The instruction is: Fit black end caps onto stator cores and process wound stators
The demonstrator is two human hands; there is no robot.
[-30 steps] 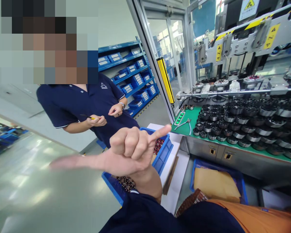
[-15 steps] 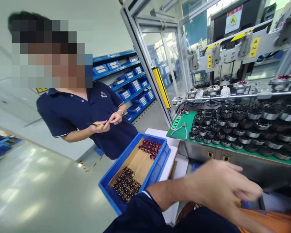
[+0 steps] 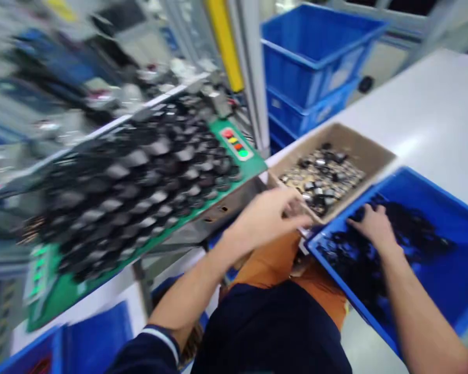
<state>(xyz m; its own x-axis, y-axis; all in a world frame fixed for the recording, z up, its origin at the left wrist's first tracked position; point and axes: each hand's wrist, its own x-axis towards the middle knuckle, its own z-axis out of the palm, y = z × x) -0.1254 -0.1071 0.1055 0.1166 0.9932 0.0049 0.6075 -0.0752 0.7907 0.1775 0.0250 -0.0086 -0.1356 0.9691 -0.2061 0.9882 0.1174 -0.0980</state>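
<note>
My left hand [image 3: 271, 215] hovers by the near corner of a cardboard box [image 3: 368, 140]. Its thumb stands apart from the loosely bent fingers, and I see nothing held. Inside that box lies a heap of small metal and black parts [image 3: 322, 174]. My right hand [image 3: 376, 226] reaches down into a blue bin [image 3: 444, 202], fingers spread at the edge of a pile of small black parts [image 3: 417, 228]. Blur hides the exact kind of these parts, and the fingertips partly merge with the pile.
Rows of round black and silver parts [image 3: 152, 176] cover a green work surface [image 3: 68, 306] at left, with a coloured button panel [image 3: 237, 144] at its corner. Stacked blue crates [image 3: 312, 67] stand behind the white table [image 3: 432, 104]. A yellow post [image 3: 226, 44] rises nearby.
My view has swung right, away from the co-worker and the blue tray of parts. Both my hands now show, the right one inside the bin of black parts.
</note>
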